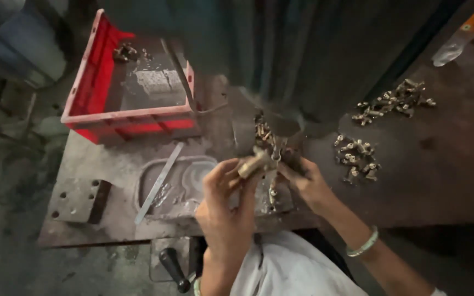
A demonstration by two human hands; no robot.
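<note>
My left hand point(227, 204) pinches a small brass fitting point(252, 163) at its fingertips; my right hand point(306, 183) curls beside it, grip unclear. A red crate point(91, 82) sits far-left on the surface point(440, 164).

The left hand point(227, 205) was raised in front of the body at about six o'clock in the view, its back turned toward the camera, fingers point(231, 171) curled upward and pinched shut toward one o'clock. The left forearm dropped straight down to the lower edge. The right hand point(306, 183) sat just beside it at three o'clock, fingers bent and reaching toward eleven o'clock, fingertips nearly meeting the left's. The right forearm ran off toward five o'clock.
</note>
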